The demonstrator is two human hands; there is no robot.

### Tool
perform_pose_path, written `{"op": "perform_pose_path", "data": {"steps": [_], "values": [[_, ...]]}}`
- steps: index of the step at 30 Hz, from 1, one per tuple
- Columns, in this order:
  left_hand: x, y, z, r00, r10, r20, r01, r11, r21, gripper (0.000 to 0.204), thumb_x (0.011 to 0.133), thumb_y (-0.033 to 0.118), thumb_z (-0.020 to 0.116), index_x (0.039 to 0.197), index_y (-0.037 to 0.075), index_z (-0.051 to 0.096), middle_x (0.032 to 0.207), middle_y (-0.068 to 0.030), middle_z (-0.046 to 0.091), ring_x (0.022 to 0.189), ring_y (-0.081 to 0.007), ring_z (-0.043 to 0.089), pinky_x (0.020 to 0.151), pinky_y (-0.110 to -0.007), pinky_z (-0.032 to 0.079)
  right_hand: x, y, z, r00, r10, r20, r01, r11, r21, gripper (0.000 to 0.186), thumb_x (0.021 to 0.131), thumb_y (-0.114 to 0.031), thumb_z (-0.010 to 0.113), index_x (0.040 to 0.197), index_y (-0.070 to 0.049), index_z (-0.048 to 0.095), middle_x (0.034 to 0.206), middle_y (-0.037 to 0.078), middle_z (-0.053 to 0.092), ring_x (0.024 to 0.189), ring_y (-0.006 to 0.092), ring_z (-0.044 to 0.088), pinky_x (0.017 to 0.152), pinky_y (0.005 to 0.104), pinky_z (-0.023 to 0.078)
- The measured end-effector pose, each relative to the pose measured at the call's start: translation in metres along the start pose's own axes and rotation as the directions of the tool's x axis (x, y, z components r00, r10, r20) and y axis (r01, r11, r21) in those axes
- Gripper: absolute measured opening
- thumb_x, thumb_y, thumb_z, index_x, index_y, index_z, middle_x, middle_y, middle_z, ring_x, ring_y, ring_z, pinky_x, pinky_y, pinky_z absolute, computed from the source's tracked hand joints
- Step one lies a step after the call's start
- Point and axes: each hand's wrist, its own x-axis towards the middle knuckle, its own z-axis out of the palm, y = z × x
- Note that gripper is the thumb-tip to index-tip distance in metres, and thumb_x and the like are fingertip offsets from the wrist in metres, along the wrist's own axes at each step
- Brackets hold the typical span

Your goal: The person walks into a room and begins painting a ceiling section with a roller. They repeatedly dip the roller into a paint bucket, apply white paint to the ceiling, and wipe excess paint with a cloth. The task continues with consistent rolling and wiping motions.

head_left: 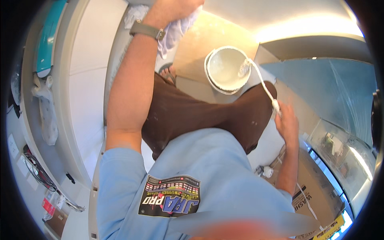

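My left hand is raised at the top edge, closed on a crumpled pale cloth that hangs below it. A grey-green watch is on that wrist. My right hand, slightly blurred, closes round the near end of a white-coated paint roller with a curved, rope-like shaft. Its fuzzy far end lies inside the right rim of a white bucket. Pale, whitish stuff coats the bucket's inside. The bucket stands in front of my knees, on or against a light wooden board.
A sandalled foot is left of the bucket. Shelves with a teal panel, cables and a hanging white bag line the left. On the right are plastic-covered blue sheeting and a cardboard box.
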Motion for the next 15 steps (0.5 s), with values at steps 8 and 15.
{"op": "perform_pose_path", "data": {"steps": [8, 15], "values": [[0.003, -0.020, -0.008, 0.831, -0.557, 0.013, 0.515, 0.760, -0.397, 0.034, 0.087, 0.029, 0.051, 0.084, -0.004, 0.061, 0.085, -0.0284, 0.062, 0.083, -0.0448, 0.061, 0.075, -0.050, 0.047, -0.028, 0.000, -0.017, 0.929, 0.153, 0.338, -0.367, 0.519, 0.772, 0.041, 0.085, -0.005, 0.058, 0.125, 0.003, 0.053, 0.092, 0.010, 0.061, 0.064, 0.0175, 0.057, 0.061, 0.0276, 0.047], [-0.005, -0.041, -0.008, 0.788, -0.614, -0.049, 0.567, 0.754, -0.332, 0.034, 0.086, 0.030, 0.053, 0.086, -0.003, 0.063, 0.089, -0.0284, 0.064, 0.085, -0.0453, 0.061, 0.076, -0.051, 0.048, 0.056, -0.082, -0.009, 0.971, -0.161, 0.174, -0.183, -0.044, 0.982, 0.039, 0.092, -0.008, 0.050, 0.128, 0.006, 0.044, 0.093, 0.011, 0.060, 0.059, 0.0137, 0.061, 0.048, 0.0241, 0.049]]}}
